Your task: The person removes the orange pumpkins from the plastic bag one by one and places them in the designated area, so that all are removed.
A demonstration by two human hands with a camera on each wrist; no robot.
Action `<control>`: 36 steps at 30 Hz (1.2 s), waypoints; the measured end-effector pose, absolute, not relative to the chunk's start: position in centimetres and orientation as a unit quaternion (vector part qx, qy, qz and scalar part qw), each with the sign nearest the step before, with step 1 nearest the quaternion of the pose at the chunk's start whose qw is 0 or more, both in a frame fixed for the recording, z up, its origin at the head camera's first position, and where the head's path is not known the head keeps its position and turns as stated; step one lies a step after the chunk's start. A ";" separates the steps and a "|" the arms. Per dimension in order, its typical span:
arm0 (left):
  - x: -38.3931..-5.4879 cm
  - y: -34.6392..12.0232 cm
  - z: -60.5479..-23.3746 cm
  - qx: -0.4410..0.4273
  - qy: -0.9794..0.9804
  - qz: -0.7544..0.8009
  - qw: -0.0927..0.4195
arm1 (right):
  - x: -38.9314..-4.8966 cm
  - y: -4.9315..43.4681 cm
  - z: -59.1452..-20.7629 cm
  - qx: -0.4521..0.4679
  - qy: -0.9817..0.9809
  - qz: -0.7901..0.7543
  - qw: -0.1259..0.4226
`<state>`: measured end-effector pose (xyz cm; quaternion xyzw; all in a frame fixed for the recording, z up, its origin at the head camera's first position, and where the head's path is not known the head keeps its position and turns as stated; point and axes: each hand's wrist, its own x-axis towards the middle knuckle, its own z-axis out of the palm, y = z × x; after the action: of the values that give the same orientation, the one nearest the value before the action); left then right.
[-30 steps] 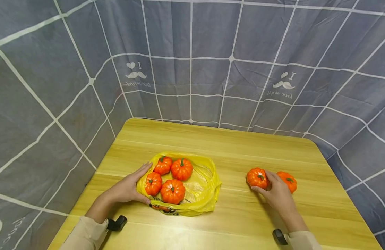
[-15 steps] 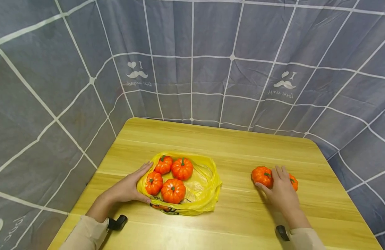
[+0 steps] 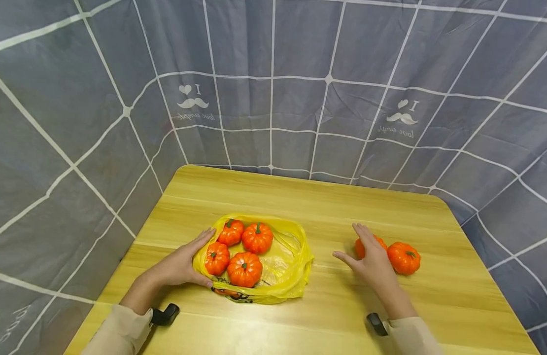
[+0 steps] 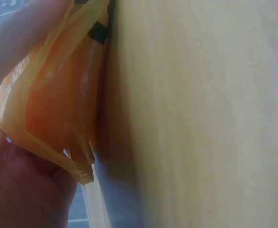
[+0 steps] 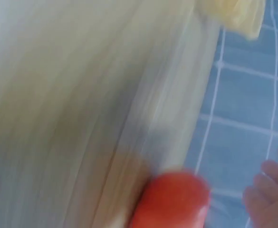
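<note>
My left hand (image 3: 182, 264) holds the left end of a yellow plastic bag (image 3: 282, 288), its thumb at the front and fingers at the back. The left wrist view has the bag's translucent side (image 4: 58, 99) between thumb and fingers. Inside the bag sit several orange pumpkins (image 3: 244, 269) with green stems, grouped at its left. My right hand (image 3: 374, 264), thumb and fingers spread, holds nothing. It partly covers one pumpkin (image 3: 380, 242) on the table; another pumpkin (image 3: 404, 258) stands right of it. The right wrist view blurs a pumpkin (image 5: 172, 202) below the hand.
The wooden table (image 3: 326, 320) has rounded far corners. A grey curtain (image 3: 300, 113) with white grid lines hangs behind it and along both sides. Dark wrist devices (image 3: 165, 314) are strapped at both cuffs.
My right hand first shifted right over the two loose pumpkins, then moved left past them with spread fingers. Both pumpkins stay on the table. The left hand keeps its place at the bag.
</note>
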<state>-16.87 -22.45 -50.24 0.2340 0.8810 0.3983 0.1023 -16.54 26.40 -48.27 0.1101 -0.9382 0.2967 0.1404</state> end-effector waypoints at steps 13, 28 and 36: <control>-17.2 -22.3 -50.2 0.240 0.882 0.392 0.099 | -16.7 16.7 -49.3 0.147 -0.880 0.448 0.055; -17.1 -22.4 -50.2 0.240 0.881 0.397 0.097 | -15.4 10.9 -49.6 0.243 -0.861 0.446 0.012; -16.9 -22.5 -50.4 0.234 0.883 0.393 0.101 | -15.3 8.5 -50.7 0.249 -0.861 0.441 -0.045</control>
<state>-16.88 -22.53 -50.38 0.2338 0.8834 0.3933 0.1008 -15.34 8.51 -50.69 0.2491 -0.8612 0.4408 -0.0447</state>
